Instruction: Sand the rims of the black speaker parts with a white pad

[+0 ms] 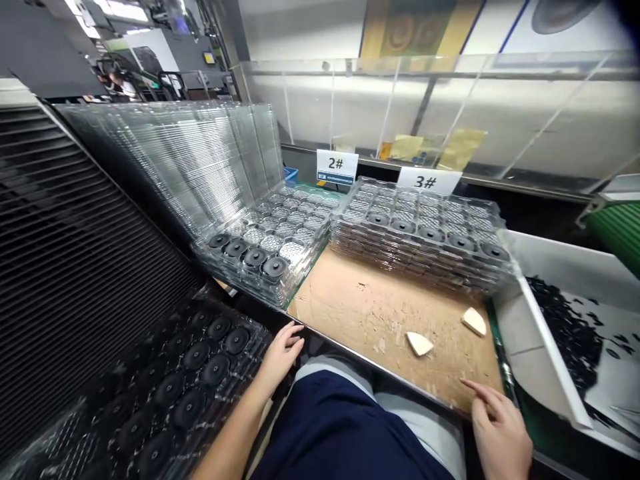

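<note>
While neither hand grips anything, my left hand lies open, curled lightly over the metal edge of a worn brown board, just beside a clear tray of black round discs. My right hand rests open on the board's near corner, near two pale wedges and a white bin.
</note>
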`<action>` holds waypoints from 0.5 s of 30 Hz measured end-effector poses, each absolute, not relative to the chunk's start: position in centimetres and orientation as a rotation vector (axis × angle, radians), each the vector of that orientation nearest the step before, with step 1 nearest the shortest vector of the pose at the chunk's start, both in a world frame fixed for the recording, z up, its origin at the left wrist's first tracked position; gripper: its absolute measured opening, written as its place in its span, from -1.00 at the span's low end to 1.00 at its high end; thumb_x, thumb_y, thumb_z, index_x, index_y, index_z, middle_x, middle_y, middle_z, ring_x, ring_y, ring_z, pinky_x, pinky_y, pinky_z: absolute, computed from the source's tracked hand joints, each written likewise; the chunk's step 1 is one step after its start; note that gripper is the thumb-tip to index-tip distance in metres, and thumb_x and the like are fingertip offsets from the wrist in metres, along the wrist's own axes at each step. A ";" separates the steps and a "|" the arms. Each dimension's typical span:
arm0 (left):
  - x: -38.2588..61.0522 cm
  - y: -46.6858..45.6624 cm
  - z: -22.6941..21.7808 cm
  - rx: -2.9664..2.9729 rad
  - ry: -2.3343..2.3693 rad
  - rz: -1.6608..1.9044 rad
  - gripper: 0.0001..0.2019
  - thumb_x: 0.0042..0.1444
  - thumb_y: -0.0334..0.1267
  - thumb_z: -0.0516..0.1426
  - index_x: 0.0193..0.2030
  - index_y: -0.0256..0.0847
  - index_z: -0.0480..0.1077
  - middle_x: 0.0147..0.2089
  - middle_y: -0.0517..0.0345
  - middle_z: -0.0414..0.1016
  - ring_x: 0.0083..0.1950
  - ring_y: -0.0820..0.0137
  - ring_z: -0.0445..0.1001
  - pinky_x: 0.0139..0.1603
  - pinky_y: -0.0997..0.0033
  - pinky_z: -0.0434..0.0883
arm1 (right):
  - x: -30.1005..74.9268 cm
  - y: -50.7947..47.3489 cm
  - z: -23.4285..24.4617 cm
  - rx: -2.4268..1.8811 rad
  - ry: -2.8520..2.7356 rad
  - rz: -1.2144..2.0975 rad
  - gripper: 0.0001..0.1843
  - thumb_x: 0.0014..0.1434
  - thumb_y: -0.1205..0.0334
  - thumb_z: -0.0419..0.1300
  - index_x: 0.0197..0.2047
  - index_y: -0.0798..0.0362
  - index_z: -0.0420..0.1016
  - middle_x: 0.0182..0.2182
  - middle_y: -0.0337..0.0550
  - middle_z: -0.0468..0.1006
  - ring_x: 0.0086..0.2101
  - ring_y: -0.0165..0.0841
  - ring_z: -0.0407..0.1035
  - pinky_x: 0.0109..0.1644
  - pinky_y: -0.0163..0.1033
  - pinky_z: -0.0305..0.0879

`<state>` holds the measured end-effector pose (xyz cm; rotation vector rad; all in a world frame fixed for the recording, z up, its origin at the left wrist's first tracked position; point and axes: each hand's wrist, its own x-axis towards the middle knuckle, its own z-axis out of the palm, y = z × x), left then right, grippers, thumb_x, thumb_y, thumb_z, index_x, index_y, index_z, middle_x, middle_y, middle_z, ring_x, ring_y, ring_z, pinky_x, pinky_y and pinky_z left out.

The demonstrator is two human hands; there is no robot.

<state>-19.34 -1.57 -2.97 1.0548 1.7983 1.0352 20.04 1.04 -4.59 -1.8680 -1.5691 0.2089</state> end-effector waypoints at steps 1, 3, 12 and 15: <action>-19.2 -1.5 -3.0 0.995 1.770 1.064 -0.60 0.06 -0.12 0.10 -0.01 -0.31 0.39 0.31 -0.26 0.16 -0.03 0.21 0.52 -0.02 0.18 0.48 | 20.2 1.4 -4.7 -1.863 -1.597 0.205 -0.61 0.05 0.10 -0.04 -0.28 0.01 0.58 -0.25 -0.09 0.54 -0.28 -0.14 0.39 -0.22 -0.10 0.24; -18.9 -1.4 -3.1 0.882 1.727 1.123 -0.59 0.06 -0.08 0.12 0.00 -0.29 0.38 0.31 -0.23 0.16 -0.03 0.23 0.52 -0.03 0.19 0.48 | 20.5 2.2 -5.0 -1.836 -1.664 0.191 -0.62 0.04 0.10 -0.04 -0.31 0.01 0.58 -0.28 -0.11 0.56 -0.29 -0.15 0.41 -0.25 -0.12 0.26; -17.3 -1.7 -3.0 0.639 1.641 1.284 -0.54 -0.03 0.01 0.22 -0.02 -0.19 0.42 0.40 -0.15 -0.02 0.04 0.14 0.48 0.02 0.15 0.45 | 20.0 3.2 -7.3 -1.807 -1.771 -0.193 -0.65 0.10 0.21 -0.05 -0.34 0.05 0.57 -0.35 0.02 0.52 -0.36 -0.09 0.36 -0.31 -0.06 0.17; -16.3 -1.8 -2.9 0.637 1.623 1.281 -0.54 -0.06 -0.01 0.25 -0.03 -0.17 0.43 0.44 -0.13 -0.18 0.06 0.12 0.47 0.04 0.15 0.44 | 20.0 3.0 -7.6 -1.782 -1.798 -0.305 -0.70 0.09 0.28 0.00 -0.30 0.06 0.58 -0.35 0.01 0.53 -0.38 -0.09 0.36 -0.33 -0.07 0.18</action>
